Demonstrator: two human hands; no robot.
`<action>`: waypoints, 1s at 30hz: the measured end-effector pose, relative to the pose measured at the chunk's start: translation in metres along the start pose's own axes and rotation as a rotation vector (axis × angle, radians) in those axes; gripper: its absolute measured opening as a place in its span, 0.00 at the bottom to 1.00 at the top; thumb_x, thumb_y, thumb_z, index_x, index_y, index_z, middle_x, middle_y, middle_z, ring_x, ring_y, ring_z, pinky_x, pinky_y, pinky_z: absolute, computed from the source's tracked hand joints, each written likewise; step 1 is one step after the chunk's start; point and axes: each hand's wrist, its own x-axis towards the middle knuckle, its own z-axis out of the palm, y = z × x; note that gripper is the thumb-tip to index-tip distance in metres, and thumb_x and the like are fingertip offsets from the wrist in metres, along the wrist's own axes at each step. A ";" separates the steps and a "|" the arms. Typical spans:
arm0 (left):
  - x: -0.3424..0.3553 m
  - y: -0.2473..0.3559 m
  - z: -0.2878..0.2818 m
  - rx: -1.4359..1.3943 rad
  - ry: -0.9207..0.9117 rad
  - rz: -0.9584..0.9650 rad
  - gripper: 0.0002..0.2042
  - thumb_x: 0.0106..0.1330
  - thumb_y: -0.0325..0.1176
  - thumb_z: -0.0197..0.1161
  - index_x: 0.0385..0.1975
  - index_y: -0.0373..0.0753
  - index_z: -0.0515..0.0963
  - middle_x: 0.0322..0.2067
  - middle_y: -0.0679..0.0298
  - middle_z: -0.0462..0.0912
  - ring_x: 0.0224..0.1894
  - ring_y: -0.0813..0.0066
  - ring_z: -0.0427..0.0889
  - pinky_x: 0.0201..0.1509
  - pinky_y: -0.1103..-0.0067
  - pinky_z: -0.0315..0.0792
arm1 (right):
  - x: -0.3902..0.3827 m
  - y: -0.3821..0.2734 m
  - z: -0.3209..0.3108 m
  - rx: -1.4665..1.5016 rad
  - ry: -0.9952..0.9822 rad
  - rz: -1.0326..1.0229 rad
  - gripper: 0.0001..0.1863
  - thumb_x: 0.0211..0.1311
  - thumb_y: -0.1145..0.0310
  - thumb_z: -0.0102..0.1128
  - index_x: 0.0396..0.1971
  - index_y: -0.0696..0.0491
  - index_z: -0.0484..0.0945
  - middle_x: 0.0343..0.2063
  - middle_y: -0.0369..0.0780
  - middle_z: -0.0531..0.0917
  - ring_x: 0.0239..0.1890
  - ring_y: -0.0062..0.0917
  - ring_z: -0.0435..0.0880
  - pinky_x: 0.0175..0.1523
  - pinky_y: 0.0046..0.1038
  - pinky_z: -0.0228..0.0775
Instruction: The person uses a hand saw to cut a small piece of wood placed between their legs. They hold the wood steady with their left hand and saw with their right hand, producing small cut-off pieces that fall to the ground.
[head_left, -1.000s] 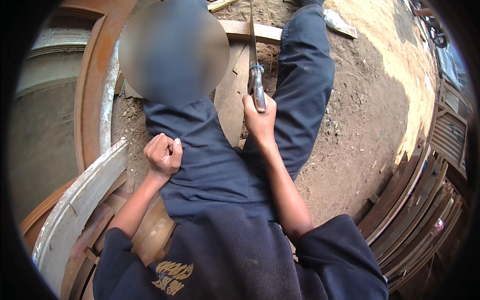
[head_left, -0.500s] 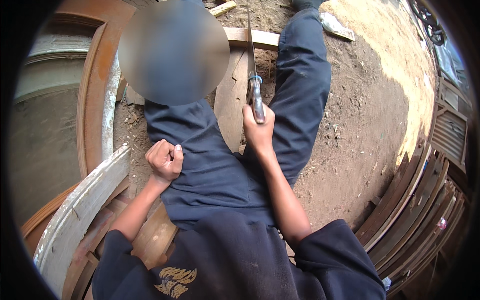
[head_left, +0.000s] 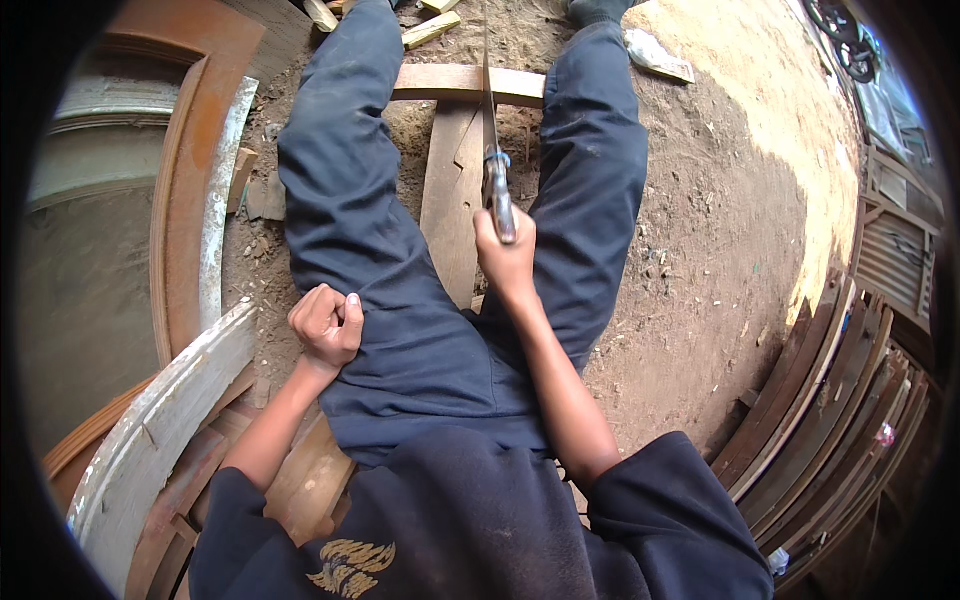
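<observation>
My right hand (head_left: 506,254) is closed round the handle of a handsaw (head_left: 497,195), between my spread legs. Its narrow blade points away from me, edge-on, and crosses a light wooden batten (head_left: 430,82). That batten spans the gap between my lower legs and lies over the end of a wider plank (head_left: 452,190). Whether the blade has cut into the wood is too fine to see. My left hand (head_left: 328,322) rests on my left thigh as a fist, thumb up, with nothing showing in it.
A brown wooden frame (head_left: 185,200) and a curved-looking white board (head_left: 165,410) stand at my left. Long dark boards (head_left: 800,400) are stacked at the right. Offcuts (head_left: 432,30) and a white packet (head_left: 658,55) lie on the dirt ahead.
The view has shifted slightly. My right hand and the saw have moved a little forward relative to the batten. My left fist stays on the thigh.
</observation>
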 end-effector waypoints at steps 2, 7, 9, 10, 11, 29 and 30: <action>-0.002 0.000 -0.003 0.009 -0.016 0.000 0.14 0.54 0.26 0.60 0.12 0.39 0.62 0.11 0.63 0.60 0.12 0.67 0.60 0.18 0.72 0.56 | -0.019 -0.012 -0.003 -0.064 -0.014 -0.025 0.15 0.54 0.76 0.55 0.12 0.54 0.62 0.11 0.28 0.64 0.16 0.10 0.61 0.20 0.23 0.52; 0.007 0.003 0.000 -0.028 -0.026 0.042 0.14 0.54 0.26 0.60 0.12 0.39 0.62 0.11 0.63 0.60 0.12 0.67 0.60 0.18 0.73 0.55 | 0.076 -0.021 0.018 0.101 0.078 0.073 0.14 0.53 0.74 0.53 0.12 0.57 0.63 0.10 0.33 0.65 0.16 0.13 0.63 0.22 0.27 0.57; 0.007 0.002 -0.001 -0.024 -0.031 0.041 0.14 0.55 0.26 0.60 0.12 0.39 0.62 0.11 0.63 0.60 0.12 0.67 0.60 0.18 0.73 0.55 | 0.086 -0.019 0.022 0.046 0.077 0.018 0.14 0.53 0.73 0.53 0.12 0.57 0.63 0.10 0.33 0.65 0.15 0.14 0.63 0.22 0.27 0.57; 0.008 0.001 -0.002 -0.024 -0.035 0.042 0.15 0.55 0.26 0.60 0.12 0.39 0.62 0.11 0.63 0.60 0.12 0.67 0.60 0.18 0.73 0.55 | 0.073 -0.014 0.017 0.020 0.063 0.005 0.14 0.53 0.73 0.53 0.12 0.57 0.63 0.10 0.33 0.65 0.15 0.14 0.63 0.22 0.27 0.58; 0.005 0.000 -0.002 -0.010 -0.024 0.031 0.14 0.55 0.26 0.60 0.12 0.39 0.62 0.11 0.63 0.60 0.12 0.67 0.61 0.18 0.73 0.56 | 0.049 -0.007 0.015 0.056 0.041 0.011 0.13 0.53 0.74 0.53 0.13 0.57 0.63 0.10 0.34 0.65 0.16 0.15 0.63 0.22 0.28 0.58; -0.004 -0.001 0.001 -0.023 0.014 0.009 0.14 0.55 0.27 0.59 0.12 0.39 0.62 0.11 0.63 0.59 0.12 0.68 0.59 0.18 0.73 0.55 | -0.014 0.008 0.015 -0.033 0.046 -0.037 0.14 0.54 0.76 0.55 0.13 0.54 0.63 0.12 0.29 0.65 0.17 0.10 0.61 0.22 0.22 0.53; -0.003 0.001 0.000 -0.032 0.008 0.015 0.14 0.55 0.27 0.59 0.12 0.39 0.62 0.11 0.63 0.59 0.12 0.68 0.60 0.18 0.73 0.55 | 0.003 0.010 0.017 0.009 0.053 -0.024 0.14 0.55 0.76 0.55 0.13 0.53 0.63 0.13 0.28 0.65 0.17 0.10 0.61 0.21 0.21 0.53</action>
